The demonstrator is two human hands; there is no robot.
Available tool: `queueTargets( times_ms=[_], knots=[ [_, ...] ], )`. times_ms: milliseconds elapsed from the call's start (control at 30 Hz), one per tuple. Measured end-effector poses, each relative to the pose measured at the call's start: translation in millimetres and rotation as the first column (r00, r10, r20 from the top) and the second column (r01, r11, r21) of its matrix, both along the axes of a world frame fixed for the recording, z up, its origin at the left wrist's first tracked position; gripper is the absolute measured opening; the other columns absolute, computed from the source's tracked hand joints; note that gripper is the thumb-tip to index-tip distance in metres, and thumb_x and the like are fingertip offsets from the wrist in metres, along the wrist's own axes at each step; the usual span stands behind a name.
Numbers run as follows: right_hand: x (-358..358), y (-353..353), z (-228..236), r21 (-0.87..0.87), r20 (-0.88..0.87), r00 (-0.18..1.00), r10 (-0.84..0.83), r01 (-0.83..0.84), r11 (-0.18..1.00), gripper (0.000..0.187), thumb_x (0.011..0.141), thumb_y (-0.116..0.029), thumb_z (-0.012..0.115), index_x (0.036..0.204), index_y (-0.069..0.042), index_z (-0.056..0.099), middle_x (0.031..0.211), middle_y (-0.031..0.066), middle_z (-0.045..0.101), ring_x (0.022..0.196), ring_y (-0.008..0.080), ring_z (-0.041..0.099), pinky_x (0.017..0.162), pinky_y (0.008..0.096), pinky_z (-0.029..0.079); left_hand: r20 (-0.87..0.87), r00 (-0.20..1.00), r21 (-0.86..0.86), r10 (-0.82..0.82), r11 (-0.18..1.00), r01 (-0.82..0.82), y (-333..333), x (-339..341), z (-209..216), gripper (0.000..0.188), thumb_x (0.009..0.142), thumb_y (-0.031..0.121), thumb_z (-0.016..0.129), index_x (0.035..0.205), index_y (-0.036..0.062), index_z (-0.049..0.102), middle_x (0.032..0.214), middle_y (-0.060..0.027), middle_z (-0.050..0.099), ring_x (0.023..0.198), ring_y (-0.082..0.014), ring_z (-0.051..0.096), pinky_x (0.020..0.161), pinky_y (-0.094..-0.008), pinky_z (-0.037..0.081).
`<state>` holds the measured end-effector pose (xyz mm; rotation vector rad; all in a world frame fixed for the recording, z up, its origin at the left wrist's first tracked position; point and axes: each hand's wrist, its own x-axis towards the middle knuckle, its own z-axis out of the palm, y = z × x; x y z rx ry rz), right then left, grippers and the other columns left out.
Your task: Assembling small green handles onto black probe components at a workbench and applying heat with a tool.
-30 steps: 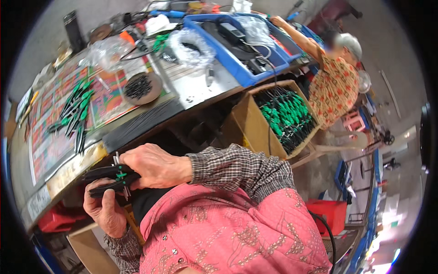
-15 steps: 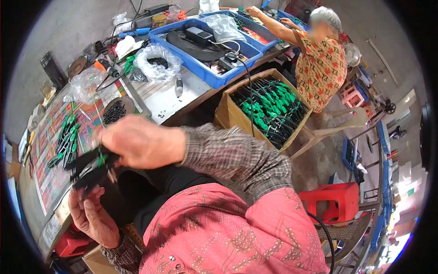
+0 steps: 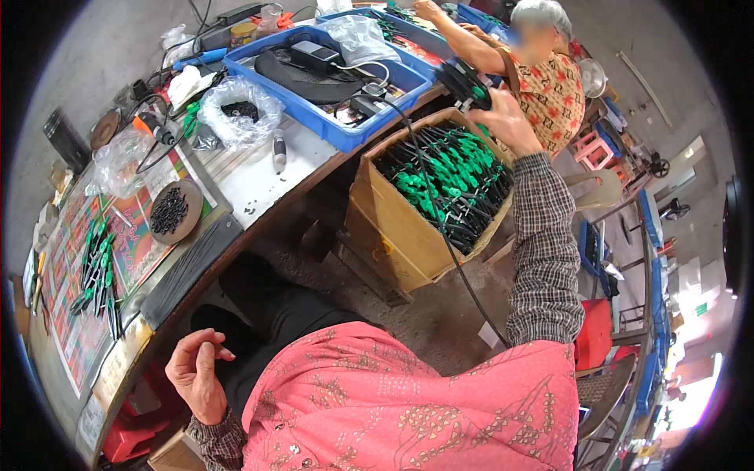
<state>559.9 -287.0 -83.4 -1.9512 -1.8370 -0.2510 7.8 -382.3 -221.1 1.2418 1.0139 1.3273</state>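
My right hand (image 3: pixel 509 119) is closed around a bundle of black-and-green clamp-like tools (image 3: pixel 465 83), slightly blurred. It is raised above the far right rim of a cardboard box (image 3: pixel 393 245), my arm stretched out. Many similar black-and-green tools (image 3: pixel 448 177) lie packed in rows inside that box. My left hand (image 3: pixel 198 373) hovers by my lap near the table edge, fingers loosely curled and apart, with nothing seen in it. Several more black-and-green tools (image 3: pixel 100 267) lie in a loose pile on the patterned sheet at the left.
A dish of small black parts (image 3: pixel 174 210), a grey rotary tool (image 3: pixel 280 153) and a plastic bag (image 3: pixel 239 110) are on the table. Behind stands a blue tray (image 3: pixel 334 129). A black cable (image 3: pixel 440 212) crosses the box's front. A co-worker (image 3: pixel 546 86) sits beyond it.
My right hand has carried the bundle from in front of my left hand, across to the far right over the box. My left hand has let go of the bundle and moved slightly right.
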Motion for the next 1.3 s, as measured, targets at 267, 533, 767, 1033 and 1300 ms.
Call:
queueTargets(
  times_ms=[267, 533, 767, 1033, 1300],
  knots=[
    [117, -3, -96, -0.254, -0.288, 0.872, -0.397, 0.33, 0.909, 0.036, 0.066, -0.02, 0.075, 0.087, 0.006, 0.062, 0.084, 0.0202, 0.065, 0.074, 0.0262, 0.066, 0.065, 0.0385, 0.051, -0.038, 0.997, -0.144, -0.063, 0.988, 0.057, 17, 18, -11, 0.016, 0.091, 0.009, 0.061, 0.099, -0.0047, 0.064, 0.086, -0.0117, 0.066, 0.064, -0.0129, 0.061, 0.059, -0.0259, 0.052],
    [139, 52, -142, -0.24, 0.094, 0.841, -0.533, 0.538, 0.808, 0.046, 0.067, -0.028, 0.078, 0.095, 0.003, 0.06, 0.102, 0.0231, 0.064, 0.1, 0.0345, 0.062, 0.084, 0.0456, 0.049, -0.08, 0.996, -0.297, -0.05, 0.955, 0.024, 24, 33, -25, 0.014, 0.091, 0.004, 0.058, 0.099, -0.007, 0.064, 0.083, -0.0121, 0.066, 0.063, -0.0123, 0.062, 0.06, -0.0256, 0.052],
    [174, 83, -168, -0.166, 0.25, 0.818, -0.518, 0.564, 0.809, 0.028, 0.073, -0.019, 0.071, 0.091, 0.0, 0.061, 0.093, 0.0213, 0.066, 0.09, 0.038, 0.065, 0.076, 0.0481, 0.052, -0.118, 0.988, -0.37, -0.101, 0.928, 0.051, 36, 52, -34, 0.017, 0.092, 0.01, 0.06, 0.099, -0.0057, 0.064, 0.082, -0.0112, 0.066, 0.063, -0.0125, 0.062, 0.058, -0.0274, 0.053],
    [193, 97, -205, -0.236, 0.245, 0.801, -0.547, 0.596, 0.767, 0.019, 0.084, -0.012, 0.055, 0.096, -0.002, 0.067, 0.103, 0.0201, 0.066, 0.099, 0.037, 0.063, 0.082, 0.0467, 0.052, -0.154, 0.981, -0.402, -0.118, 0.915, 0.047, 43, 67, -30, 0.016, 0.091, 0.007, 0.059, 0.099, -0.0061, 0.064, 0.082, -0.0115, 0.066, 0.064, -0.0128, 0.062, 0.058, -0.0274, 0.053],
    [194, 90, -195, -0.35, 0.145, 0.824, -0.548, 0.561, 0.75, 0.04, 0.076, -0.019, 0.069, 0.112, -0.001, 0.061, 0.113, 0.0217, 0.062, 0.109, 0.0367, 0.059, 0.091, 0.045, 0.047, -0.168, 0.974, -0.423, -0.152, 0.904, 0.068, 43, 71, -29, 0.015, 0.091, 0.005, 0.058, 0.099, -0.0065, 0.064, 0.083, -0.0123, 0.066, 0.064, -0.0128, 0.061, 0.059, -0.0272, 0.053]
  ],
)
